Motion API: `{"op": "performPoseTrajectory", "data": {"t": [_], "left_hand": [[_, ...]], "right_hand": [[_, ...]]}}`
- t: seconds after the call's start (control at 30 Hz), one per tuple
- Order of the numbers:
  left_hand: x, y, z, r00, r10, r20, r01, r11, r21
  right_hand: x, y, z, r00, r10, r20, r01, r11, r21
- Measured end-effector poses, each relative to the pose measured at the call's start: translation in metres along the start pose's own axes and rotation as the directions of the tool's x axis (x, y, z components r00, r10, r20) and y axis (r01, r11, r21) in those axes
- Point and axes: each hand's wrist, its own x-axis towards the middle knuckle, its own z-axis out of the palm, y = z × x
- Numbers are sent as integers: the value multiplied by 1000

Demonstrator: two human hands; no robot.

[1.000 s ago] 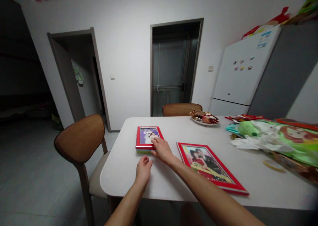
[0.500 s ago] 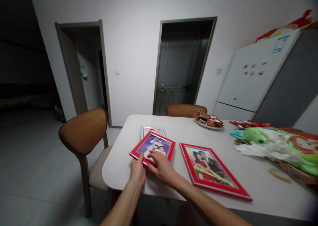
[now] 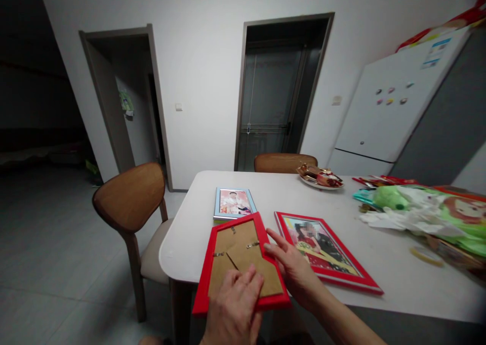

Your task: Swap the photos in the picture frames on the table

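Observation:
A red picture frame (image 3: 203, 279) is held tilted over the near table edge, its brown backing board with small metal clips facing me. My left hand (image 3: 237, 304) grips the near edge, fingers lying on the backing and thumb out of sight. At the right edge, my right hand (image 3: 294, 266) holds the frame with its fingers against the side. Just beyond, a light blue picture frame (image 3: 217, 203) lies face up on the table. To the right lies a larger red picture frame (image 3: 304, 264), also face up, showing a photo of a couple.
The white table (image 3: 266, 185) carries a plate of wrapped items (image 3: 319, 177) at the back. On its right lie green bags and crumpled white plastic (image 3: 413, 216), plus a tape roll (image 3: 427, 256). Wooden chairs (image 3: 131, 198) stand left and behind; a fridge (image 3: 383, 102) is at right.
The smaller red frame has been turned over from its photo side to its backing and brought closer. My left hand has moved onto the backing, my right to the side. The blue frame is more exposed.

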Motion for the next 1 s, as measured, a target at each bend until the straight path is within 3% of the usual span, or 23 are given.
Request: {"op": "performPoseTrajectory", "data": {"t": [0.1,0.2,0.33,0.43,0.5,0.6,0.7,1.0], "left_hand": [[-6,-1,21,996,27,82,-39,989,143],[-8,-2,43,998,55,42,-63,974,218],[-9,-2,55,998,41,40,-49,973,225],[-10,-3,46,989,-9,150,-14,988,155],[-11,-6,35,972,-86,219,60,990,124],[-13,-15,18,932,-232,279,193,968,161],[-14,-24,8,900,-285,330,238,955,177],[-16,-29,8,907,-297,298,277,955,107]], "right_hand": [[8,15,-13,998,48,44,-39,980,-196],[20,31,-24,999,3,43,16,897,-441],[30,50,-35,989,-144,12,98,606,-790],[31,57,-37,976,-207,66,144,388,-910],[30,58,-36,970,-214,113,177,306,-935],[30,55,-35,960,-224,166,221,251,-942],[36,52,-34,957,-199,213,257,228,-939],[45,52,-27,939,-255,232,284,190,-940]]}}
